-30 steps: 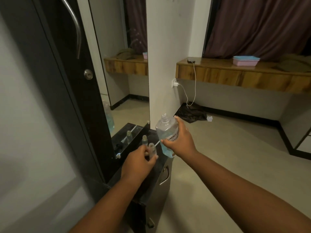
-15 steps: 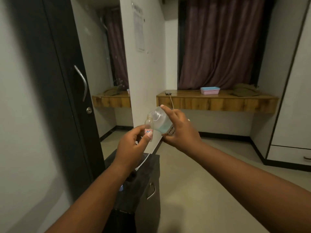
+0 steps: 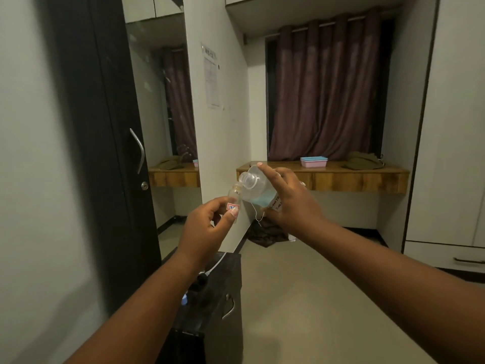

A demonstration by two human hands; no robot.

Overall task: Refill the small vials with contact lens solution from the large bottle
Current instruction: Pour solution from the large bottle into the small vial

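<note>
One vial (image 3: 234, 198) was pinched upright in the left hand (image 3: 203, 229) while the right hand (image 3: 291, 203) gripped the tilted large bottle (image 3: 258, 187), mouths nearly meeting, pouring seemingly just beginning, refills apparently all ahead.

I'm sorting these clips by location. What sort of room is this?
Probably a bedroom or hostel-style room: tall wardrobe doors, a mirror, a curtained window over a wooden wall shelf, and a printed notice stuck on the partition.
</note>
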